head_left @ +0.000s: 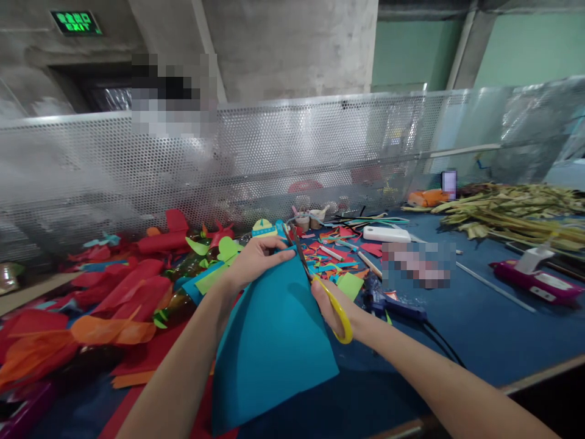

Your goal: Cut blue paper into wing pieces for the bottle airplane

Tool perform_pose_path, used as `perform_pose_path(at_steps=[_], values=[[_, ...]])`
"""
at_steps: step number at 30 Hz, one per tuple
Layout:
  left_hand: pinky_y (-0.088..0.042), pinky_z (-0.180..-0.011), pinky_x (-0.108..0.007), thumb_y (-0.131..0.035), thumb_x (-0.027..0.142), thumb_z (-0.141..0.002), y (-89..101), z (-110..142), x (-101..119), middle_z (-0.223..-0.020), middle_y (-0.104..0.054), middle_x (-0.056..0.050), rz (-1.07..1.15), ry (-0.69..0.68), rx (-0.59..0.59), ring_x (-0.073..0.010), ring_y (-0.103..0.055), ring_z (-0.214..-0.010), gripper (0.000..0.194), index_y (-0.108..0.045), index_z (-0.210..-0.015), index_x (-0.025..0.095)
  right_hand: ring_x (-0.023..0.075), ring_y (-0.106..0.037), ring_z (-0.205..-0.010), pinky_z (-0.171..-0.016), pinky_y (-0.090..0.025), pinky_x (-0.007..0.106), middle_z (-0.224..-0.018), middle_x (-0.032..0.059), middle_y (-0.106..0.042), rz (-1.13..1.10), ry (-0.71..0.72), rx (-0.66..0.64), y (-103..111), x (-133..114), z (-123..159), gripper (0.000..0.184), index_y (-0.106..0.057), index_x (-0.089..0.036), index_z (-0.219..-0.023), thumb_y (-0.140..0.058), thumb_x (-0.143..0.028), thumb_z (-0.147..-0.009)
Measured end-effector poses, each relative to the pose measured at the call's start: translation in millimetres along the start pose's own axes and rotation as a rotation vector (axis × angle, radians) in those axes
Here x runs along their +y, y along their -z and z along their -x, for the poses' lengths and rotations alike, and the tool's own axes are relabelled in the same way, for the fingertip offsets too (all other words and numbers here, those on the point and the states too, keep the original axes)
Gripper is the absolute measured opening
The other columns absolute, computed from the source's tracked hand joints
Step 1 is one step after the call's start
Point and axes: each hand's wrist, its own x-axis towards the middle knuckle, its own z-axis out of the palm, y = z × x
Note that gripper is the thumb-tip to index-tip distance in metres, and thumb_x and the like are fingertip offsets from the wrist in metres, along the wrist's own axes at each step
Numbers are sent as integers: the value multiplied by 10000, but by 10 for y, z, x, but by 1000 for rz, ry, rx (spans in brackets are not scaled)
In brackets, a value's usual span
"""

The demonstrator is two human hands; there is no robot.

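Note:
My left hand [256, 258] pinches the top edge of a large blue sheet [278, 335], which looks like craft paper or felt and hangs down toward me. In my right hand [328, 300] is a pair of scissors [346, 326] with yellow handles. Their dark blades lie along the sheet's upper right edge, close to my left fingertips. Whether the blades are apart is hard to see. Small cut scraps [326, 259] in red, orange, blue and green lie just behind the sheet.
Red and orange cut pieces [137, 292] cover the left side. A blue glue gun [397, 306] lies right of my right hand, its cord trailing forward. Further right are a white power bank-like box [386, 234], a purple power strip [534, 283] and dried leaves [516, 207]. A perforated metal screen [274, 152] stands behind.

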Motion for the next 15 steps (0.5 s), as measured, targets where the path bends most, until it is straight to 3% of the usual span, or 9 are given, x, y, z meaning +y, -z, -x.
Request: perform_pose_path(at_steps=[8,15], values=[[-411,-535,-234,-744,472,-579,-17,9,12,-682,-596,1,17,3,-8,-135,-510,-617,304,-651,-602,184,127,-387,-515,-483,-306,265,-573,-9,-419,28,1,-7,33,-51,0,442,-330,-214,-634,-201,-547,-895],[-426,-531,-240,-752,486,-576,-31,-2,-7,-666,-607,2,7,-1,22,-144,-510,-594,300,-651,-598,204,128,-408,-536,-510,-315,264,-589,-20,-408,77,-35,-63,47,-32,-21,399,-336,-219,-655,-226,-495,-921]])
